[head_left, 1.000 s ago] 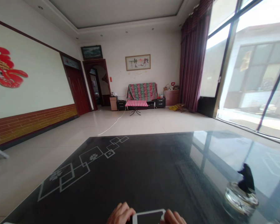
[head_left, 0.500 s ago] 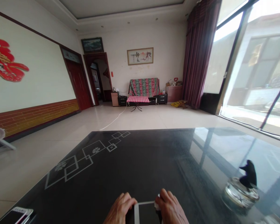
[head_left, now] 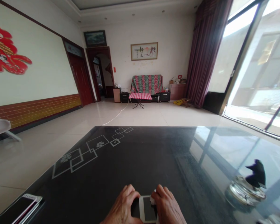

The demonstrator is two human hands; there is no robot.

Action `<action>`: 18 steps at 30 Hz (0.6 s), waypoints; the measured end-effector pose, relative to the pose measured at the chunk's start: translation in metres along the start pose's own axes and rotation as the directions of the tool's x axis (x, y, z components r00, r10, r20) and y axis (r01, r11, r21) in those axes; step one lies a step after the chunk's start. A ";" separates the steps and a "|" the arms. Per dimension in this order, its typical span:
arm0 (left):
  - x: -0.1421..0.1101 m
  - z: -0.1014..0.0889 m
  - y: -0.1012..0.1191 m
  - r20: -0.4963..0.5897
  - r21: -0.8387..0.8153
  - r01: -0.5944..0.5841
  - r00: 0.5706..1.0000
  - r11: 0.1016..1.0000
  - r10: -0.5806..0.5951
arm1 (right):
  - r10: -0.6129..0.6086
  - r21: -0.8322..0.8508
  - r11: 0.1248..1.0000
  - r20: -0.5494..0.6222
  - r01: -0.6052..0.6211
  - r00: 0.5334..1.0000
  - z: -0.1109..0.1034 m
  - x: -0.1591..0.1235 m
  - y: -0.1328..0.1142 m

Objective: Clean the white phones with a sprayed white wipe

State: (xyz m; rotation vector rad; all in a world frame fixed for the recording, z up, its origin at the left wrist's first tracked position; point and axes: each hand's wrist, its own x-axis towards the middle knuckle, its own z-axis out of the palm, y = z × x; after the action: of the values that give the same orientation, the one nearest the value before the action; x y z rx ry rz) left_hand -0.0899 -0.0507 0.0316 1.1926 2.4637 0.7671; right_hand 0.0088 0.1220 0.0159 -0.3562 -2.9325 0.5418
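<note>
A white-framed phone [head_left: 142, 209] with a dark screen lies at the near edge of the view, between my two hands. My left hand [head_left: 124, 205] grips its left side, fingertips bent over the far left corner. My right hand [head_left: 167, 203] is closed around a small white tissue or cloth [head_left: 152, 200], pressed on the right part of the phone's screen. The right hand covers the phone's right edge, and the phone's near end is cut off or hidden.
The glossy black table [head_left: 135, 155] reflects the window. At its left corner lie stacked phones [head_left: 21, 207]. On the right stands a glass ashtray-like dish [head_left: 245, 193] with a black figure [head_left: 257, 174]. A white chair [head_left: 0, 126] is beyond the table's left side.
My right hand, with the white tissue or cloth, has shifted left over the phone's screen, closer to my left hand. The head view has turned slightly left and downward.
</note>
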 end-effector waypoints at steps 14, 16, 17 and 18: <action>0.004 0.020 -0.035 -0.067 -0.044 -0.125 0.990 0.991 0.122 | -0.080 0.039 0.996 0.073 0.077 0.994 0.017 0.013 -0.026; 0.004 0.019 -0.034 -0.051 -0.036 -0.119 0.992 0.992 0.117 | -0.081 0.044 0.996 0.097 0.077 0.992 0.015 0.012 -0.030; 0.004 0.019 -0.033 -0.043 -0.035 -0.117 0.992 0.992 0.116 | -0.082 0.044 0.996 0.102 0.077 0.991 0.014 0.012 -0.032; 0.004 0.017 -0.031 -0.038 -0.036 -0.117 0.993 0.992 0.116 | -0.082 0.043 0.996 0.103 0.078 0.991 0.013 0.011 -0.033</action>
State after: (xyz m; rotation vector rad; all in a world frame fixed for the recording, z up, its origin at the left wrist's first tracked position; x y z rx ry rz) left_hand -0.1035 -0.0581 -0.0006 1.3292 2.4135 0.8702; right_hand -0.0104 0.0904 0.0168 -0.2116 -3.0156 0.6228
